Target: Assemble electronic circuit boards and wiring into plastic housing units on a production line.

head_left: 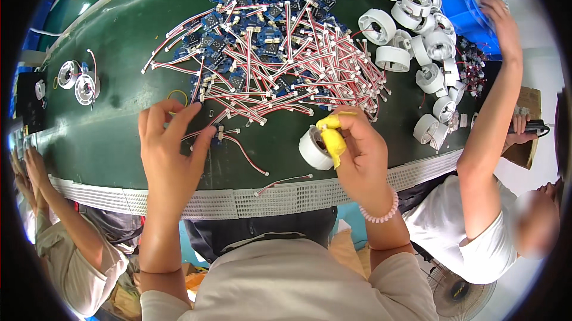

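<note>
My left hand (170,148) is over the table with thumb and index finger apart, and nothing shows between them. Close by its thumb lies a small blue circuit board (220,135) with white-and-red cables plugged to it. My right hand (364,157) grips a white round plastic housing (311,153) by its near right side. Yellow wrapping (333,136) covers its thumb and a finger and hides part of the housing. Just beyond both hands spreads a tangled pile of white-and-red connector cables (280,77), mixed with blue circuit boards (238,53).
White round housings (393,59) are heaped at the right beside a blue bin (459,2), where a co-worker's arm (497,100) reaches in. Two housings (87,87) sit at the far left. A loose cable (283,184) lies near the white perforated edge strip (262,202).
</note>
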The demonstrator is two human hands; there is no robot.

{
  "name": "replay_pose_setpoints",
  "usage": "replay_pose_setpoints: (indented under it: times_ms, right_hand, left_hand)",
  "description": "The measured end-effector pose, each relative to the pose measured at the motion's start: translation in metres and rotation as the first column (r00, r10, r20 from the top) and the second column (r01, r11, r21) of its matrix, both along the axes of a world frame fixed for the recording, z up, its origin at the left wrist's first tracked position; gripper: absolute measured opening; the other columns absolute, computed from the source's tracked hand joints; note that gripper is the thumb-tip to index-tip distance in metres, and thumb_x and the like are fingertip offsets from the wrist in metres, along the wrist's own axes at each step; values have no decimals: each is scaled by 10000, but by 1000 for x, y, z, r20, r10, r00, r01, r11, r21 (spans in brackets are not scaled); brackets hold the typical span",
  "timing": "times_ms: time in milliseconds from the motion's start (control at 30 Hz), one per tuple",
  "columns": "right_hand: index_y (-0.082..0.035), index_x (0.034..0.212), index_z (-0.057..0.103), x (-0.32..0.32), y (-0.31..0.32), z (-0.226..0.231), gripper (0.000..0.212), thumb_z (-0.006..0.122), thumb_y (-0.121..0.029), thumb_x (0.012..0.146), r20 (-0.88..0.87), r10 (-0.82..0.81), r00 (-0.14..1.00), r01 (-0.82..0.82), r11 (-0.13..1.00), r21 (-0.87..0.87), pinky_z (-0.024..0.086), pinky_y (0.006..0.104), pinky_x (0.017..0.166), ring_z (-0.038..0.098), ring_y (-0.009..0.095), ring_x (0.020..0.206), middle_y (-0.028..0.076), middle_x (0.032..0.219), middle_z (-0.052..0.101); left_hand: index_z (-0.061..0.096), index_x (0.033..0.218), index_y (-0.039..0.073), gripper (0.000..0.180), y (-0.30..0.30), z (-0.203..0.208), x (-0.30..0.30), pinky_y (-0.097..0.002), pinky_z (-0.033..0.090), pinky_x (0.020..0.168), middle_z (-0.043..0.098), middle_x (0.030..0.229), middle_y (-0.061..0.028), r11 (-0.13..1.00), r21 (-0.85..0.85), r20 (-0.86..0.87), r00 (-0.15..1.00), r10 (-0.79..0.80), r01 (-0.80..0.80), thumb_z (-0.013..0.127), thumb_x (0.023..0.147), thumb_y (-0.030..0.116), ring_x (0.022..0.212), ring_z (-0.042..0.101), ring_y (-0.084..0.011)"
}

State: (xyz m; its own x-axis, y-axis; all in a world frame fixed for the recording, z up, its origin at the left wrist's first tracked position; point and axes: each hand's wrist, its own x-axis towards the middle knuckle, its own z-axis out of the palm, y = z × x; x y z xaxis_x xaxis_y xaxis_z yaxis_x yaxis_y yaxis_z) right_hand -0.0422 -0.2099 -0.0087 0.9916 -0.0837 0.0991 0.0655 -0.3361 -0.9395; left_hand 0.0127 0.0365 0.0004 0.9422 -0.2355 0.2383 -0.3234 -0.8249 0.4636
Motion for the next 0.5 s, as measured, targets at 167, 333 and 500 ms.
replay_pose_setpoints:
  times_ms: [167,333,500]
  right_hand:
    - [10,939,547,1,9,-14,270,567,64,675,99,63,993,-59,997,-44,448,340,820,543,282,921,123,910,591]
    - [2,961,482,1,26,-7,99,507,35,871,-92,100,991,-52,902,428,422,251,769,507,124,868,92,1002,507]
    - [1,919,524,5,30,-12,194,582,57,743,35,19,999,-31,934,357,395,237,691,458,148,765,76,900,495]
  left_hand:
    - [662,945,26,250,4,-7,-6,-343,403,725,543,922,-78,1000,-2,-40,999,-15,15,715,703,61,801,471,-240]
    - [662,974,33,285,5,-4,-9,-344,418,777,569,1009,-87,999,32,38,999,22,-23,720,696,55,869,490,-261]
    - [659,982,28,307,12,-14,-13,-354,432,798,574,1055,-92,1000,1,1,1000,-18,18,719,681,11,919,501,-270]
